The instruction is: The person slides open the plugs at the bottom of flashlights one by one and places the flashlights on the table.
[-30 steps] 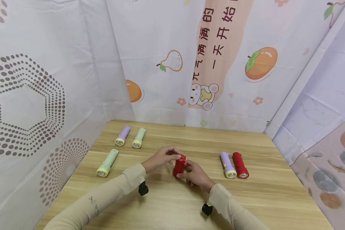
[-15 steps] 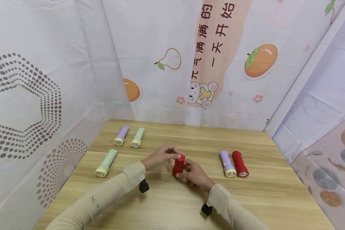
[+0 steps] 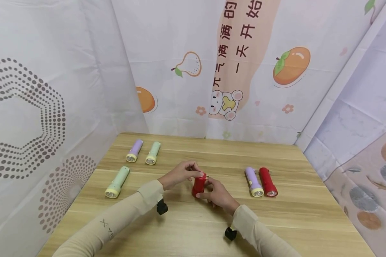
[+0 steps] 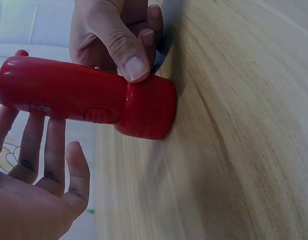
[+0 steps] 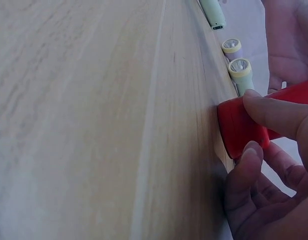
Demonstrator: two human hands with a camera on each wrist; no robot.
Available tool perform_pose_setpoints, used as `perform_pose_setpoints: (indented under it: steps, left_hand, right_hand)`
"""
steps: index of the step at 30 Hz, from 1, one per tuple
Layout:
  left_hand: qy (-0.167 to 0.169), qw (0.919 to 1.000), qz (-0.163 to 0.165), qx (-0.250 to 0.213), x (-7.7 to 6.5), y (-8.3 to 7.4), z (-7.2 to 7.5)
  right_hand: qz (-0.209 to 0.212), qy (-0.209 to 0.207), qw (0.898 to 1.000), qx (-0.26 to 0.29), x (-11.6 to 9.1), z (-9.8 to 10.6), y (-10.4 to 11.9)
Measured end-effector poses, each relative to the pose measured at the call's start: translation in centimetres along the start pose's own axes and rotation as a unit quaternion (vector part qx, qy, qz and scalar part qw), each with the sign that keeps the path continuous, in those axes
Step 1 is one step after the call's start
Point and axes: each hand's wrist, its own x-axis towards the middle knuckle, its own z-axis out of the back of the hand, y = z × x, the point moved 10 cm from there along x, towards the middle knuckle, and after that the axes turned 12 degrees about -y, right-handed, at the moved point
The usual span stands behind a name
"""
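A red flashlight (image 3: pixel 198 186) stands upright on the wooden table, lens end down. My right hand (image 3: pixel 221 195) grips it low, thumb and fingers around the wide head, as the right wrist view also shows. At the raised tail end my left hand (image 3: pixel 181 175) pinches it, thumb on top. In the left wrist view the left fingers (image 4: pixel 54 150) lie along the body (image 4: pixel 69 90), near a ridged switch (image 4: pixel 98 115). Two thin metal prongs (image 3: pixel 209 177) stick out sideways near the top in the head view. The lens is hidden against the tabletop.
On the left of the table (image 3: pixel 180 228) lie a purple flashlight (image 3: pixel 135 150) and two light green flashlights (image 3: pixel 153 152) (image 3: pixel 117 182). On the right a purple flashlight (image 3: pixel 253 182) lies beside another red flashlight (image 3: pixel 268 182). A printed curtain (image 3: pixel 167 32) hangs behind.
The metal prongs now show at the top of the red flashlight; they did not show one second ago. Both hands keep nearly the same place, and the head view has shifted slightly.
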Motion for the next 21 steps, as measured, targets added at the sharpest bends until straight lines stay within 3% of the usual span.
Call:
perform_pose_setpoints:
  steps: [15,18,21]
  left_hand:
    - [-0.016,0.9998,0.014,0.005,-0.02,0.00,-0.05]
    - [-0.013,0.9998,0.004,0.012,-0.07,-0.07,-0.12]
    - [-0.016,0.9989,-0.028,0.036,-0.08,-0.22,0.00]
  right_hand:
    - [-0.005,-0.005,1.000,-0.006,-0.24,-0.17,0.26]
    - [-0.003,-0.007,1.000,-0.009,-0.22,-0.16,0.27]
    - [0.002,-0.008,1.000,-0.010,-0.17,-0.15,0.33]
